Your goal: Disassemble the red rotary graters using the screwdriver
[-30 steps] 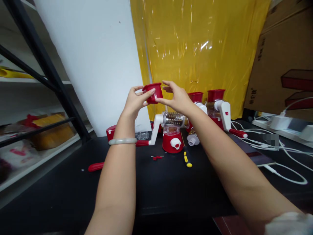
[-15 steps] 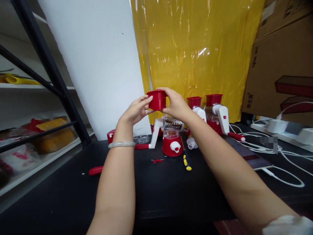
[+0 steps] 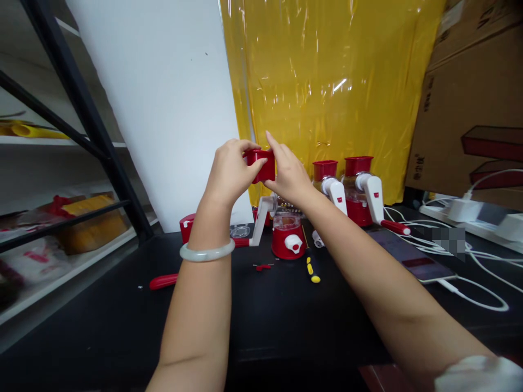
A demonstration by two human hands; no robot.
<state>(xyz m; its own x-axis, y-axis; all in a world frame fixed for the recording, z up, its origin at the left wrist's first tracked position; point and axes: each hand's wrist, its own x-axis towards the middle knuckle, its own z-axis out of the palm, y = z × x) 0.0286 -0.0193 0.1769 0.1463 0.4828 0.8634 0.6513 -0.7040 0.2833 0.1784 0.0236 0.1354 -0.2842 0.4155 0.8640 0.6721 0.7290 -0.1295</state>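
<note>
In the head view, a red plastic grater hopper [image 3: 267,170] is held up above the table between my two hands. My left hand [image 3: 229,171] grips it from the left, its thumb across the front and its fingers over the top. From the right, my right hand [image 3: 291,173] holds the hopper, thumb low and one finger raised; its other fingers are partly hidden. Below stands a rotary grater base [image 3: 286,247], red with a white knob. A white crank [image 3: 260,220] with a red handle sits at its left, and the metal drum behind is partly covered by my hand.
A yellow-and-black screwdriver [image 3: 312,270] and a small red part [image 3: 262,267] lie on the black table [image 3: 265,316]. Two graters with hoppers, one of them this grater [image 3: 359,190], stand at right, near a phone [image 3: 412,256] and white cables. A red handle [image 3: 163,281] lies left.
My left hand has risen and turned over the hopper, its thumb moving across the front. My right hand has shifted its grip, one finger now pointing up. The hopper has turned slightly.
</note>
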